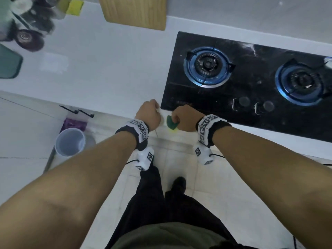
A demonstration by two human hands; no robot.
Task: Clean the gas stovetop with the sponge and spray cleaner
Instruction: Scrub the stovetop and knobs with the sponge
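A black glass gas stovetop (255,112) is set into the white counter at the right, with a blue-ringed left burner (207,66), a right burner (303,83) and two knobs (244,101) near its front. My right hand (185,117) grips a green and yellow sponge (171,124) at the stove's front left corner, over the counter edge. My left hand (149,114) is curled just left of it at the counter edge; something pale shows beside its fingers, and whether it holds anything is unclear. No spray bottle is plainly visible.
A wooden cutting board (134,11) lies at the back of the counter (107,65). A yellow-green sponge (75,6), dark jars (28,38) and a green tray (9,63) sit at the far left. A pale bucket (70,142) stands on the floor.
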